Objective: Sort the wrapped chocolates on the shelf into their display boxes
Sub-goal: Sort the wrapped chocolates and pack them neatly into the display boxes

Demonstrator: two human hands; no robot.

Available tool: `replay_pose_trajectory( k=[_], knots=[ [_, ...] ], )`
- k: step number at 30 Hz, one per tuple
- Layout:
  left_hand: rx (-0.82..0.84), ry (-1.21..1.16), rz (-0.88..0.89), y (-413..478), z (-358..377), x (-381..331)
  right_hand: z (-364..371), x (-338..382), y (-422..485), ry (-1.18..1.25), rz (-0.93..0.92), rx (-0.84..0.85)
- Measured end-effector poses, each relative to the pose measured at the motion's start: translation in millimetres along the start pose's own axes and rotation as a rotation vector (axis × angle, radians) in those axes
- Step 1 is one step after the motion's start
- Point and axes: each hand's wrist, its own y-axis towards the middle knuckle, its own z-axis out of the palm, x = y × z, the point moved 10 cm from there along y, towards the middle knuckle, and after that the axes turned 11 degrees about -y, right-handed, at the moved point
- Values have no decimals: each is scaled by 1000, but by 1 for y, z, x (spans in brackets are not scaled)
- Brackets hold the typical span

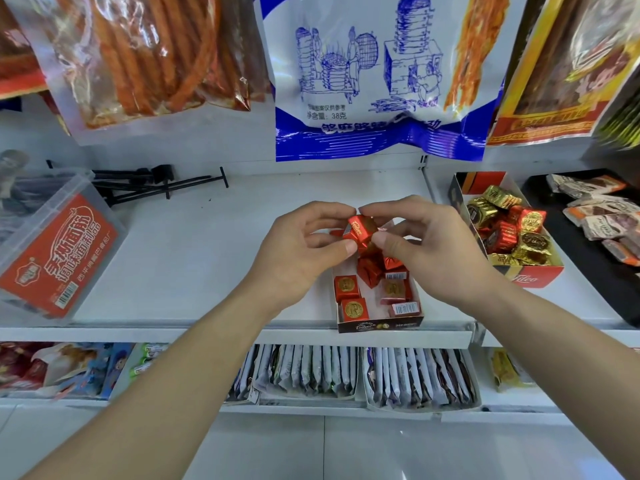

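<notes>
As hands (301, 258) (429, 251) pinch chocolate (360, 231), box (379, 325) holds reds (346, 288)

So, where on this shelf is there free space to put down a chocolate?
The widest bare patch of the shelf lies between the plastic tub and the small box, in front of the black hooks. A strip behind the left hand and right hand is free. On the right it is crowded: the mixed box and the black tray sit close together.

Red choc (360, 232) tilted above small box (381, 323) of red chocs (346, 287); right box (533, 277) holds gold chocs (530, 252) & red ones (504, 237).
</notes>
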Motion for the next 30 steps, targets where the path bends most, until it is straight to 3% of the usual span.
replay_pose_trajectory(
  k=[17,27,30],
  knots=[
    [-70,-12,-41,-1,-12,7,8,-5,7,102,73,59],
    [-35,-11,-51,-5,-23,15,18,10,18,-164,-50,75],
    [-56,157,-38,-4,-29,25,26,5,21,-340,-48,155]
  ],
)
